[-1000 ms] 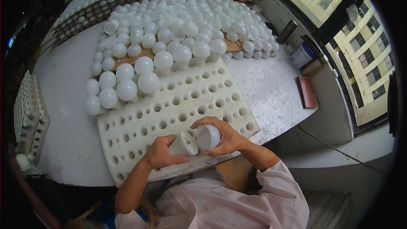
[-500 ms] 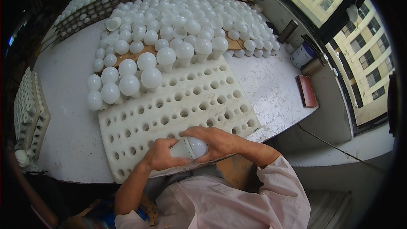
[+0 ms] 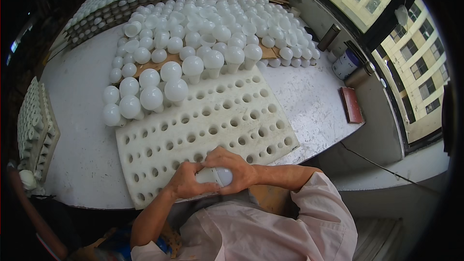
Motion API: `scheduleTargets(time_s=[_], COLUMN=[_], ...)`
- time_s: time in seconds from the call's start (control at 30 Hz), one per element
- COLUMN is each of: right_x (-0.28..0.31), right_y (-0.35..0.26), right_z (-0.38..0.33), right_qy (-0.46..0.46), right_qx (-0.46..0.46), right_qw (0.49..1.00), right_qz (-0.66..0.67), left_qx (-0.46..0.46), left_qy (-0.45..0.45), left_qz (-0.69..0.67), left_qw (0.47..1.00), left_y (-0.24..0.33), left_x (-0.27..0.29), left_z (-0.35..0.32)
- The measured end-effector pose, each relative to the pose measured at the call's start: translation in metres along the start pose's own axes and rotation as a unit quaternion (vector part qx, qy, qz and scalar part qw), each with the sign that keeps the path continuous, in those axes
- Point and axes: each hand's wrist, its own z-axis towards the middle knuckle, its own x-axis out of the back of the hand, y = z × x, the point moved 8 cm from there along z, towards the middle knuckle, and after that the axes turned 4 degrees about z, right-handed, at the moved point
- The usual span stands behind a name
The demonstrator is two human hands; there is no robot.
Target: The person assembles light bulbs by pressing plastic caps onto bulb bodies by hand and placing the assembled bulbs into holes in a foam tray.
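1. The big rounded grey-white worktable (image 3: 82,92) fills most of my view; its top looks smooth and faintly speckled, and its near edge curves just past my hands. To my right a window (image 3: 386,29) looks out on pale multi-storey buildings.
2. A thick white foam tray punched with rows of round holes (image 3: 212,125) lies flat on the table straight ahead of me, its near edge under my hands. Every hole I can see is open.
3. Beyond the tray's far edge stands a crowd of matte white round bulbs (image 3: 212,34), the nearest row touching the tray. More fill stacked trays (image 3: 111,0) at the far left, and another rack (image 3: 34,125) sits at my left edge.
4. A flat dark red-brown block (image 3: 351,105) lies on the table's right side, with a small white-and-blue tin (image 3: 344,64) beyond it.
5. My left hand (image 3: 186,181) and right hand (image 3: 235,168) are both curled tight around one white bulb with a round frosted dome (image 3: 217,176), held between them above the tray's near edge, lying sideways.
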Motion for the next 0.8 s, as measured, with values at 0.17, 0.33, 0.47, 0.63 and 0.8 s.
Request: scheduleTargets(time_s=[0.17, 0.33, 0.47, 0.63, 0.8], right_x=[0.002, 0.011, 0.090, 0.135, 0.110], right_y=[0.002, 0.024, 0.028, 0.075, 0.090], right_z=[0.011, 0.021, 0.052, 0.100, 0.134], right_qy=[-0.005, -0.004, 0.087, 0.089, 0.045], right_qx=[0.004, -0.129, -0.073, -0.066, -0.037], right_qw=[1.000, 0.990, 0.975, 0.955, 0.946], right_qz=[0.012, 0.048, -0.189, -0.276, -0.319], left_qx=[0.097, 0.134, 0.056, 0.032, 0.029], left_qy=[-0.053, -0.028, 0.198, 0.361, 0.437], left_qz=[-0.026, -0.082, -0.080, -0.054, 0.042], left_qw=[0.993, 0.987, 0.975, 0.931, 0.898], left_y=[-0.012, -0.021, -0.040, -0.042, -0.050], left_x=[-0.002, 0.004, 0.054, 0.090, 0.107], left_z=[0.001, -0.002, -0.037, -0.054, -0.080])
